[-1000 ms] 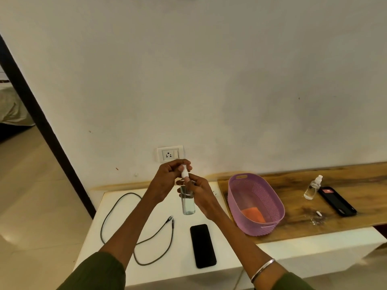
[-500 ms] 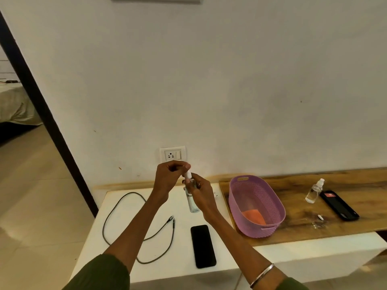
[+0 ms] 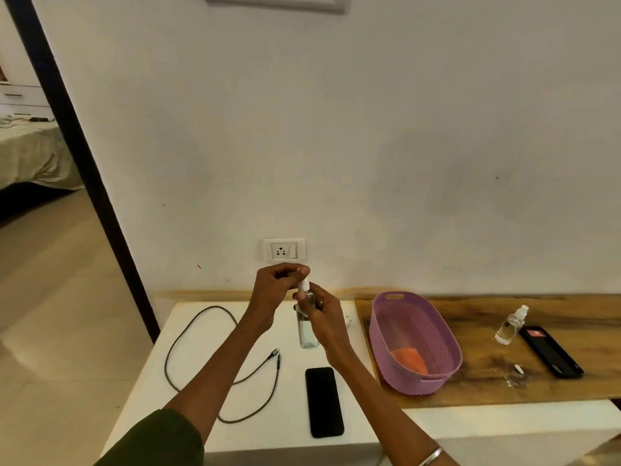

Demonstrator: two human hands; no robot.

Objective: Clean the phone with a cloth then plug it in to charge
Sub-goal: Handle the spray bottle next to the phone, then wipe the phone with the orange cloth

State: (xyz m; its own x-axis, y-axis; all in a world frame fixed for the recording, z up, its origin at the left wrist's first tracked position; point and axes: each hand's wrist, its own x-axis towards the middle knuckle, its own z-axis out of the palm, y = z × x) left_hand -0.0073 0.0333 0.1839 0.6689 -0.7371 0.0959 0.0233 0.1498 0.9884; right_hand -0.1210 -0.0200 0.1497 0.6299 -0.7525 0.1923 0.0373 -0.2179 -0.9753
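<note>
Left hand (image 3: 274,290) fingers (image 3: 302,273) are pinched on the white cap of the spray bottle (image 3: 306,322). Right hand (image 3: 322,314) is clenched round the bottle's neck and upper body, holding it in the air above the white table (image 3: 188,331).

Change over the last 1 s: the bottle goes from upright to tilted at 0.5 s ago, and is now close to upright again, sitting lower relative to the hands, with more of the clear body hanging below the right fist. Left fingertips stay on the cap throughout. My read: the cap is being twisted or pulled off, not yet free. Can't tell whether it is loose.

What that means: this is prep only. No spraying or wiping is under way.

Task items:
- phone (image 3: 324,401) lies face-up, flat on the white table, near the front edge, below the hands, untouched.
- orange cloth (image 3: 408,359) lies inside the purple basket (image 3: 437,383), on the wooden shelf (image 3: 487,385).
- cable (image 3: 188,334) lies looped on the table left of the phone, its plug end free, apart from the phone.
- wall socket (image 3: 284,252) is just behind the hands, nothing plugged in.

A 2nd bottle (image 3: 510,326) and a 2nd phone (image 3: 551,351) sit far right on the shelf, side by side.
</note>
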